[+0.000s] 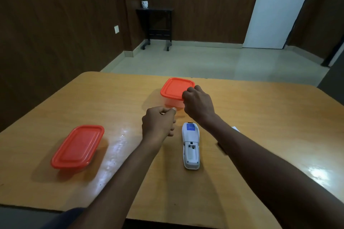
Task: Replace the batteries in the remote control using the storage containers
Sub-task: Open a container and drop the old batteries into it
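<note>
A wooden table (260,117) fills the lower half of the view, its top glossy with light patches. On its left part sits a rectangular container (77,147) with an orange lid, closed, well apart from both hands. Farther back, near the middle, stands a square container (174,90) with a clear body and an orange lid on top.

The right hand (198,103) grips the near right corner of that lid — fingers curled over its edge, knuckles up. The left hand (158,123) hovers just in front of the square container, fingers curled with thumb and forefinger tips pressed together (whether something small is pinched there cannot be told).

Between the two forearms lies the white remote control (191,146), back side up, lengthwise toward the person — its battery compartment (191,151) uncovered and apparently without batteries. A blue label marks its far end.
</note>
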A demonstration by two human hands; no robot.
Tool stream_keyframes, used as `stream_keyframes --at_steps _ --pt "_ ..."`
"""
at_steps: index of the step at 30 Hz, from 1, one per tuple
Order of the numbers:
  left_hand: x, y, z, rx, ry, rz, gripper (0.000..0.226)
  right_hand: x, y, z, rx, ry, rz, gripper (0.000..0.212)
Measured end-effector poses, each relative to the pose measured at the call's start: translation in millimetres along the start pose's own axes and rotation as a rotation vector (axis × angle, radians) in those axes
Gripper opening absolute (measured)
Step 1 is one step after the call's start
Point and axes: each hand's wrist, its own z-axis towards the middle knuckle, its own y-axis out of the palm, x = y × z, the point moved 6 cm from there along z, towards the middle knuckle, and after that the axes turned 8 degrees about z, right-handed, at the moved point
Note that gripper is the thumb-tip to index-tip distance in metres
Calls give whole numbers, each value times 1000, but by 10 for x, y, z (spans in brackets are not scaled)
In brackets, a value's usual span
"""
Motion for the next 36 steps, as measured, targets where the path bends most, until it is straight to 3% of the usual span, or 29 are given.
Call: stream_keyframes --at_steps 5,11,15,18,23,26,28,31,36 --pt "-24 45 -52 -61 -192 -221 45 -62 -502 -404 148 -39 120 10" --pt "117 267 -287 -444 -318 -742 63 7 -1072 -1140 208 -93 259 16" --pt "206 447 -511 -583 -265 -754 48 158 -1245 -1470 156 -18 396 15" --pt "205 616 -651 -621 -211 -704 52 247 -1271 -1523 96 143 624 34" --pt "225 784 -702 -660 4 -602 69 295 -1474 -1532 259 240 699 49" --pt "276 822 -726 -673 98 -585 78 275 -1626 -1529 378 169 559 49" --pt "297 833 -782 -751 83 -646 71 239 -1651 -1526 384 82 481 40" --pt "272 799 -802 -795 -63 -843 59 217 -1631 -1523 319 -7 504 29" --pt "285 770 -801 -890 -110 -945 80 158 -1549 -1536 135 -202 575 20"
